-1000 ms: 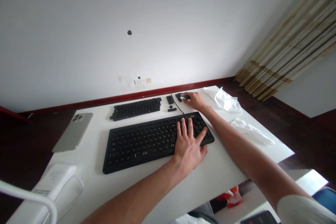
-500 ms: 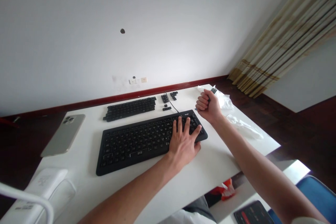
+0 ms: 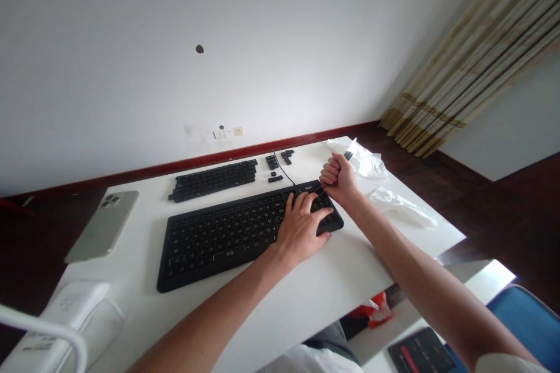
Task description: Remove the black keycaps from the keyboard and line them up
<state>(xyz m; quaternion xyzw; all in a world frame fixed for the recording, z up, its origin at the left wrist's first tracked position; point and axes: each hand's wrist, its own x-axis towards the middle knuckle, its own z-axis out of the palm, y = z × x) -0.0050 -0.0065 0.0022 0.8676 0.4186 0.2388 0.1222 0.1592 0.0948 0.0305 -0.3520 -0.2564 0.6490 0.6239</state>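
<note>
A black keyboard [image 3: 219, 239] with its keycaps taken off lies slantwise on the white table. My left hand [image 3: 301, 227] rests on its right part, fingers spread and slightly bent, thumb at the front edge. Close beyond those fingers, my right hand [image 3: 339, 179] is closed in a fist around a keycap puller [image 3: 349, 155]. The dark end of its handle shows above the fist, and thin wires reach down from the fist to the keyboard's upper right. What the wire tips touch is hidden by my left fingers. Behind the keyboard lie rows of removed black keycaps [image 3: 214, 179].
Smaller keycap groups [image 3: 272, 162] sit near the keyboard cable [image 3: 284, 172]. A phone [image 3: 105, 226] lies at the left, with a white power strip [image 3: 56, 320] in front of it. Crumpled white plastic [image 3: 402, 208] covers part of the right side. A blue seat [image 3: 525, 326] stands lower right.
My right hand has moved down and left, bringing the puller's wires to the keyboard. My left hand has shifted slightly left, its fingers more bent.
</note>
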